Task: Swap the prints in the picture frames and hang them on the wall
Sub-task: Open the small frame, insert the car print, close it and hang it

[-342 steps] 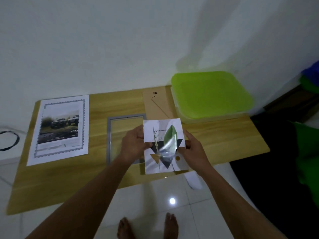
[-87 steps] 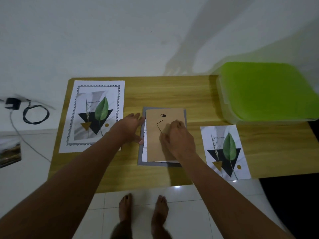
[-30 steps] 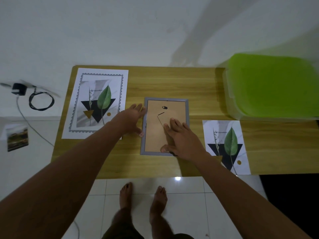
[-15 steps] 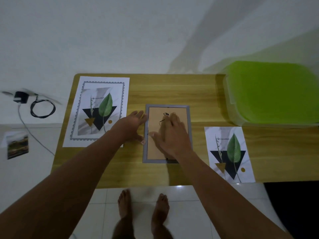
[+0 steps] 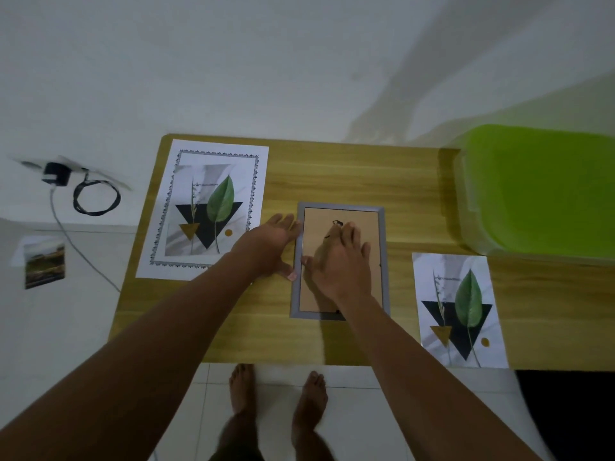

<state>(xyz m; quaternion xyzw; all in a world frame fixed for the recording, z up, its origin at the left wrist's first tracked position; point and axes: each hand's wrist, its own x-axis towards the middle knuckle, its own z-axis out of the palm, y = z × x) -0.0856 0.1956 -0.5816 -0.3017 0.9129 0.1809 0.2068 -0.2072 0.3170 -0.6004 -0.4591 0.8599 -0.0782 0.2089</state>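
Observation:
A grey picture frame lies face down in the middle of the wooden table, its brown backing board up. My right hand lies flat on the backing board, fingers spread toward the small black hanger near the top. My left hand rests open against the frame's left edge, thumb touching it. A large bordered leaf print lies at the table's left. A smaller leaf print lies to the right of the frame, near the front edge.
A lime-green plastic box occupies the table's back right corner. On the floor at the left are a black charger with a coiled cable and a small photo. A white wall rises behind the table. My bare feet stand below the front edge.
My right hand has slid up the backing board from its lower part toward the hanger. The left hand has stayed at the frame's left edge.

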